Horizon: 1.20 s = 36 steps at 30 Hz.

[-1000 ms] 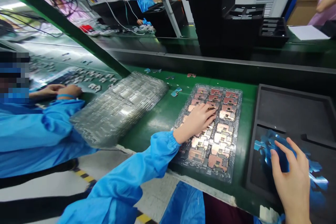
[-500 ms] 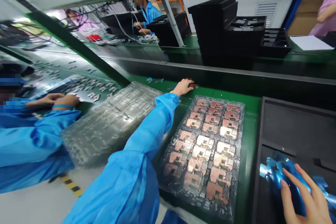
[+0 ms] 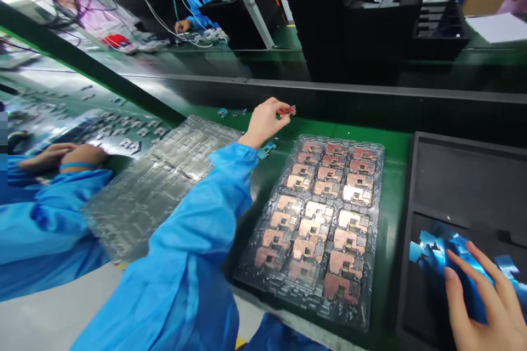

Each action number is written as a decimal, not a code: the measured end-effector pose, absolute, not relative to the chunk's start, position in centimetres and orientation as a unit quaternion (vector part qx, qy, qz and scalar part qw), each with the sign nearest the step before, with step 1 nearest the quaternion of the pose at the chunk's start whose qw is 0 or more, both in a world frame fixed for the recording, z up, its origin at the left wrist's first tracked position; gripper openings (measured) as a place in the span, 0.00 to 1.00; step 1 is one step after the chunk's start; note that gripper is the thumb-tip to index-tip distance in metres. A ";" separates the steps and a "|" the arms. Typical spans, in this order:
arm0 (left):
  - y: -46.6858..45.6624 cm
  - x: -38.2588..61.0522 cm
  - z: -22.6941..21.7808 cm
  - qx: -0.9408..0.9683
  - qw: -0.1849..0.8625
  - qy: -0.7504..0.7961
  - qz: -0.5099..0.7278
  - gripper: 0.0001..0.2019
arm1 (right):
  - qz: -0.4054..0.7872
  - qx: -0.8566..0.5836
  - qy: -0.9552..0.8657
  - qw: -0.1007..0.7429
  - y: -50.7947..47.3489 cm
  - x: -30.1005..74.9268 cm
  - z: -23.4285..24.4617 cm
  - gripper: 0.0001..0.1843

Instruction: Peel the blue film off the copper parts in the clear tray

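Note:
My left hand [image 3: 265, 119] is stretched out over the green belt, pinching a small copper-coloured part [image 3: 288, 111] just above it, beyond the far left corner of a clear blister tray [image 3: 373, 263]. That tray is filled with several copper-coloured parts in rows. My right hand [image 3: 483, 299] lies at the lower right with fingers spread, resting on a heap of blue film strips [image 3: 436, 249] inside a black foam tray [image 3: 461, 175].
A stack of clear empty trays [image 3: 164, 175] lies left of my arm. A co-worker's blue sleeve [image 3: 45, 203] and hands work at the far left. Loose small parts [image 3: 230, 113] dot the belt. Black trays [image 3: 370, 16] are stacked behind the rail.
My left hand left the blister tray, reached to the far belt, took the loose copper-coloured part and lifted it. My right hand stayed on the blue film.

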<state>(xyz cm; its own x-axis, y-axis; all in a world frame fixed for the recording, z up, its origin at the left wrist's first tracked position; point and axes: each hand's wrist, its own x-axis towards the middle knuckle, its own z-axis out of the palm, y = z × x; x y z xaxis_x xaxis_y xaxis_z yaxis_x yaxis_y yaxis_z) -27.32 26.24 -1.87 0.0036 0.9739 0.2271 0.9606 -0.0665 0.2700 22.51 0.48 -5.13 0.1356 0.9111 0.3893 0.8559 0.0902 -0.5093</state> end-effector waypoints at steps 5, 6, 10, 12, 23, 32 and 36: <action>16.3 -20.9 1.5 0.818 0.035 0.543 0.184 0.13 | 0.063 -0.674 -0.652 0.342 0.4 22.3 -4.4 0.24; 14.5 -19.4 1.5 0.844 0.043 0.508 0.165 0.13 | 0.068 -0.675 -0.649 0.343 0.4 22.2 -4.4 0.23; 10.9 -15.6 -0.5 0.884 0.037 0.451 0.117 0.14 | 0.073 -0.674 -0.646 0.351 0.3 22.0 -4.1 0.22; 10.9 -15.1 -1.7 0.885 0.026 0.455 0.101 0.13 | 0.071 -0.665 -0.651 0.358 0.4 21.9 -4.0 0.21; 11.8 -15.3 -3.4 0.870 0.029 0.489 0.065 0.10 | 0.075 -0.668 -0.645 0.364 0.4 21.8 -4.2 0.21; 12.9 -18.1 -2.2 0.832 0.012 0.524 0.182 0.14 | 0.070 -0.670 -0.644 0.363 0.2 21.5 -3.6 0.20; 18.0 -23.9 -1.8 0.718 -0.005 0.675 0.170 0.14 | 0.061 -0.650 -0.645 0.397 0.4 23.3 -5.9 0.17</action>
<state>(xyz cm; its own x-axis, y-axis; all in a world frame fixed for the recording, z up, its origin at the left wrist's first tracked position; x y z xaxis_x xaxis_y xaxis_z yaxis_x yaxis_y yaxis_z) -23.87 18.04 -1.79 0.0308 0.9675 0.2510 0.9708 -0.0887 0.2230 23.35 0.39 -5.93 0.1606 0.8869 0.4331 0.7904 0.1472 -0.5946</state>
